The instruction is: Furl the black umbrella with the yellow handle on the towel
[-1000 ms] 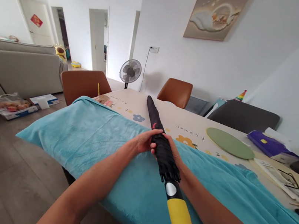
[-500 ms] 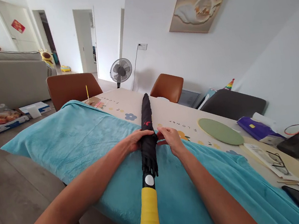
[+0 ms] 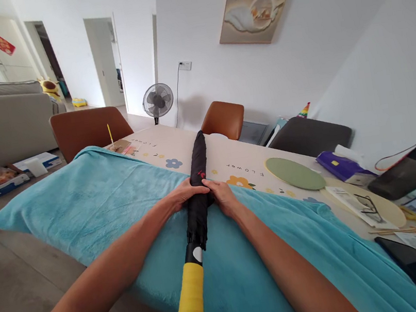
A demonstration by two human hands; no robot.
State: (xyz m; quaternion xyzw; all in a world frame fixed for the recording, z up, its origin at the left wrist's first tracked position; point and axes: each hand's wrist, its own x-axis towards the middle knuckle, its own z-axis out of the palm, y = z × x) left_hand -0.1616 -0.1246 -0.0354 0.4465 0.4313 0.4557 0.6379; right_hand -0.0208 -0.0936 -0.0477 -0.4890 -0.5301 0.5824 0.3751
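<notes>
A folded black umbrella [image 3: 198, 215] with a yellow wrapped handle [image 3: 189, 299] points away from me over the table. Near its handle is a white round button [image 3: 197, 254]. My left hand [image 3: 186, 193] is closed round the canopy from the left, its thumb across the top. From the right, my right hand [image 3: 219, 195] grips the canopy at about the same height, thumb and fingers pressed to the cloth. Its lower fingers are partly hidden behind the umbrella. Under both arms a turquoise blanket [image 3: 119, 190] covers the near side of the table.
On the right of the flower-printed table [image 3: 215, 149] lie a green oval mat [image 3: 294, 173], a purple tissue pack [image 3: 340, 166], glasses [image 3: 370, 207] and a dark tablet-like object [image 3: 411, 261]. Brown chairs [image 3: 90, 129] and a fan [image 3: 158, 101] stand beyond.
My right hand, which was just off the umbrella's right side, has closed in onto the canopy. The left hand keeps its hold. The view has turned slightly to the right.
</notes>
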